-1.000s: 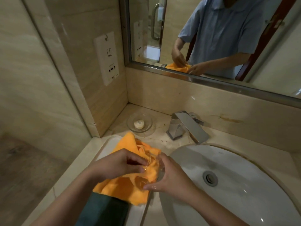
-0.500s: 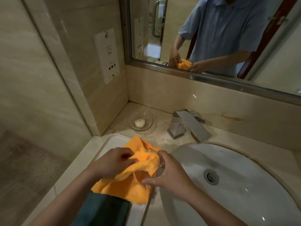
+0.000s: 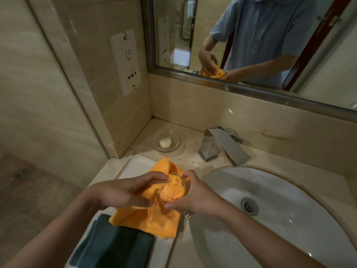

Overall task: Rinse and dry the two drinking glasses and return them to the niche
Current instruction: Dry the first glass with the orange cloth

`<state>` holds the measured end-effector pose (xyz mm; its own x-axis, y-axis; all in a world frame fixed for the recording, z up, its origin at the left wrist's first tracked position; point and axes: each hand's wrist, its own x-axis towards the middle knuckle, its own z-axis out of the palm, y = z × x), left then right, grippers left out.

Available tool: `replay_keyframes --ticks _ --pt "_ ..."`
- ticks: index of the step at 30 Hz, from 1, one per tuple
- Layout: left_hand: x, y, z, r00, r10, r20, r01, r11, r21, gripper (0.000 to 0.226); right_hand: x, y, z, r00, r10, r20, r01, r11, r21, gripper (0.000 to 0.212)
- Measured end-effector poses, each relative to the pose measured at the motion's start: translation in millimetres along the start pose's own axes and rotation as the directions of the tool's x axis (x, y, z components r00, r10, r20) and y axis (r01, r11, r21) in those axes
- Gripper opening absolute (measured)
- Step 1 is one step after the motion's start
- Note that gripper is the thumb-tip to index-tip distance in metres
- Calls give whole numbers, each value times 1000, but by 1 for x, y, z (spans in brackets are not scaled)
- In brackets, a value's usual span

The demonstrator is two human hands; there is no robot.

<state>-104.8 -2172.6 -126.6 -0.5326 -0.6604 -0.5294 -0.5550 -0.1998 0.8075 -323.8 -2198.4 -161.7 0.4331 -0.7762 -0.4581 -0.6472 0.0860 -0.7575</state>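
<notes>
One drinking glass (image 3: 174, 187) is in view, clear and hard to make out, held between both hands above the front edge of the table (image 3: 193, 157), just left of the white sink (image 3: 289, 209). An orange cloth (image 3: 154, 219) is stuffed into it and hangs down below the hands. The right hand (image 3: 195, 196) has its grip curled round the glass from the sink side, thumb near the rim. The left hand (image 3: 125, 192) has its grip closed on the cloth, fingertips pressing it at the mouth of the glass. Beneath the cloth sits a white tray (image 3: 135, 165) with a dark teal towel (image 3: 114, 246) folded on its near end. Further back stand a glass dish (image 3: 174, 145) holding a small soap (image 3: 165, 142) and a chrome faucet (image 3: 222, 146). Behind, the mirror (image 3: 251, 45) reflects the person's blue shirt and hands.
</notes>
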Motion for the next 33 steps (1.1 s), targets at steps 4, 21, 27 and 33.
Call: replay_keyframes --ticks 4,21,27,33 --pt "1 -3 -4 988 67 -138 -74 996 -49 37 5 -2 -3 993 -10 120 -2 995 103 80" --pt "30 -8 2 808 -32 -588 -24 996 -87 9 11 -13 -6 995 49 81 -71 949 306 83" --pt "16 -15 0 952 78 -296 -192 905 -379 60 7 -20 -15 977 111 180 -182 874 450 49" --pt "23 -4 5 933 74 -351 -209 908 -364 24 5 -29 -14 950 138 279 -262 837 481 50"
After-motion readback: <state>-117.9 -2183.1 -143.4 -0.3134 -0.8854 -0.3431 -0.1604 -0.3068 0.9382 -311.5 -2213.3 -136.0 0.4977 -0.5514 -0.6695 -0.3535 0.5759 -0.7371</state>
